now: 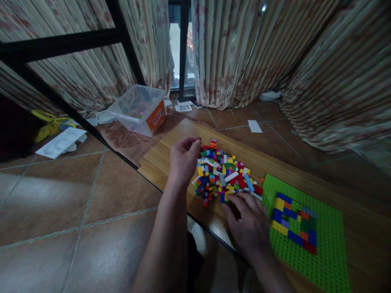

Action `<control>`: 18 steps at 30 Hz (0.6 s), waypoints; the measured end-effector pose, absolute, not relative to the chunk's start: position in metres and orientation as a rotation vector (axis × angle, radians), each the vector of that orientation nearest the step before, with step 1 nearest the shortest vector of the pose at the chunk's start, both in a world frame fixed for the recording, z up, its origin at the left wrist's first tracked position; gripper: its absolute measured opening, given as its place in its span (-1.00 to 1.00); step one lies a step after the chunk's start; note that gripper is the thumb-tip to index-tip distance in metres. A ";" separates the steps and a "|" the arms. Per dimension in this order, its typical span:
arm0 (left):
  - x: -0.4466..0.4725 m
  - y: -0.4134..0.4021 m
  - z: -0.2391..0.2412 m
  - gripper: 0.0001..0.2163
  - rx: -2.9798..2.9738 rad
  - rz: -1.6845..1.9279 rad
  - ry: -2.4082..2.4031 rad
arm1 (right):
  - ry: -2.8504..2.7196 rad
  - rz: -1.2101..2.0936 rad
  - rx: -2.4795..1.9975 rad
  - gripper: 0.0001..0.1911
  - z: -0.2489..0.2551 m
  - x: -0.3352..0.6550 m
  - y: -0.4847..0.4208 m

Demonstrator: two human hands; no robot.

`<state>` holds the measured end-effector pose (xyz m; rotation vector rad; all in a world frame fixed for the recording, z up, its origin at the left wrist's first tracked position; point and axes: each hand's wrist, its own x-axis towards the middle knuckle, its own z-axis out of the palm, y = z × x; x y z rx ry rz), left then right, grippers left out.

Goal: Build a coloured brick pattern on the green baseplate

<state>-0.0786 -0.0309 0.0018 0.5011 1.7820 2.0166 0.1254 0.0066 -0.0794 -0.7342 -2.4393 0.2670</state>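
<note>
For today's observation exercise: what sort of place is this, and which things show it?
Probably a room in a home: a tiled floor, long patterned curtains, and a low wooden table with a heap of toy bricks.

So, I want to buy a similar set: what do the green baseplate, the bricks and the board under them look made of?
Green baseplate: moulded plastic, matte, with a regular stud grid.
Bricks: hard plastic probably, uniform bright colours, sharp edges.
Board: wood-look, likely laminate: smooth, even grain, dark edge.

Low wooden tabletop (171,158), loose pile of coloured bricks (224,175), green baseplate (330,244) beside it, apparently lying flat
</note>
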 end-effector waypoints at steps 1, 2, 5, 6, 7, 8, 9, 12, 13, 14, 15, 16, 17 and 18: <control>-0.079 -0.031 0.002 -0.92 0.503 2.019 1.782 | -2.426 0.263 -0.734 -0.85 -0.079 0.125 0.007; -0.079 -0.031 0.001 -0.92 0.505 2.021 1.780 | -2.410 0.259 -0.732 -0.85 -0.079 0.125 0.007; -0.080 -0.032 0.001 -0.92 0.506 2.030 1.773 | -2.361 0.261 -0.708 -0.87 -0.078 0.123 0.005; -0.081 -0.033 0.001 -0.92 0.501 2.032 1.773 | -2.343 0.269 -0.694 -0.87 -0.078 0.122 0.003; -0.081 -0.033 0.001 -0.92 0.494 2.032 1.774 | -2.332 0.282 -0.673 -0.87 -0.077 0.120 0.001; -0.081 -0.033 0.001 -0.92 0.486 2.032 1.775 | -2.326 0.298 -0.648 -0.87 -0.077 0.118 -0.002; -0.081 -0.033 0.002 -0.92 0.479 2.031 1.774 | -2.328 0.315 -0.621 -0.88 -0.076 0.115 -0.006; -0.081 -0.034 0.003 -0.92 0.470 2.032 1.768 | -2.379 0.357 -0.531 -0.85 -0.077 0.105 -0.020; -0.081 -0.034 0.003 -0.91 0.469 2.032 1.769 | -2.398 0.366 -0.514 -0.85 -0.077 0.101 -0.024; -0.081 -0.034 0.003 -0.91 0.467 2.030 1.773 | -2.415 0.371 -0.508 -0.85 -0.078 0.097 -0.028; -0.082 -0.034 0.004 -0.91 0.466 2.028 1.778 | -2.428 0.373 -0.511 -0.85 -0.079 0.094 -0.031; -0.082 -0.035 0.004 -0.91 0.465 2.025 1.782 | -2.436 0.372 -0.521 -0.85 -0.080 0.092 -0.033; -0.082 -0.035 0.004 -0.91 0.464 2.023 1.783 | -2.442 0.367 -0.533 -0.84 -0.081 0.090 -0.033; -0.083 -0.036 0.004 -0.91 0.462 2.024 1.782 | -2.447 0.361 -0.538 -0.83 -0.083 0.090 -0.033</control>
